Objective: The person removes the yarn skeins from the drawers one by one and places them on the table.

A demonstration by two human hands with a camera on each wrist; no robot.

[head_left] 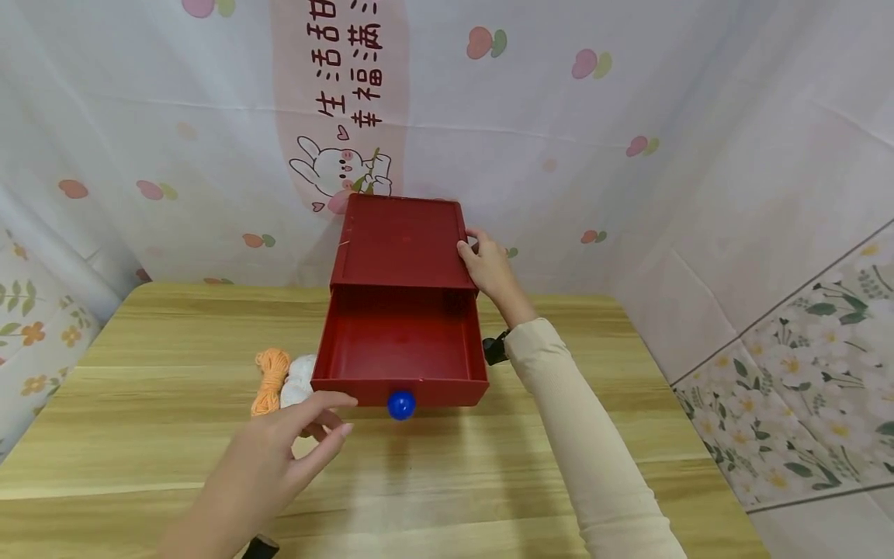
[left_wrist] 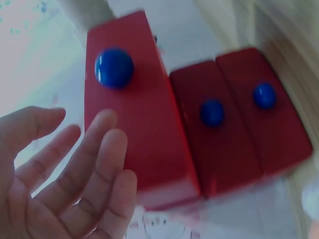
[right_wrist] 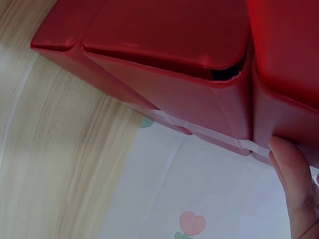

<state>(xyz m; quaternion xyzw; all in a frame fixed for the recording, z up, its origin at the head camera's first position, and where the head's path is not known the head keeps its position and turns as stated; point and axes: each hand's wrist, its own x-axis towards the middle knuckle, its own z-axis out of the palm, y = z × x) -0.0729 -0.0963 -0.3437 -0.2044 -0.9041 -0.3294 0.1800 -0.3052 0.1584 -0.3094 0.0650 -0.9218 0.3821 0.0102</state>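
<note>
A red drawer cabinet (head_left: pixel 405 241) stands at the back of the table, with three stacked drawers. Its top drawer (head_left: pixel 401 341) is pulled far out, its red floor showing. A round blue knob (head_left: pixel 401 405) sits on that drawer's front; the two lower drawers (left_wrist: pixel 212 124) look closed in the left wrist view. My left hand (head_left: pixel 272 454) hovers just left of the knob, fingers loosely bent, apart from the drawer, holding nothing. With thumb and fingers, my right hand (head_left: pixel 492 268) holds the cabinet's right edge near the back; its other fingers are partly hidden.
An orange bundle of cord (head_left: pixel 270 380) and a white bundle (head_left: pixel 299 376) lie left of the cabinet, partly behind my left hand. A patterned cloth (head_left: pixel 531 155) hangs behind the wooden table (head_left: pixel 174 341).
</note>
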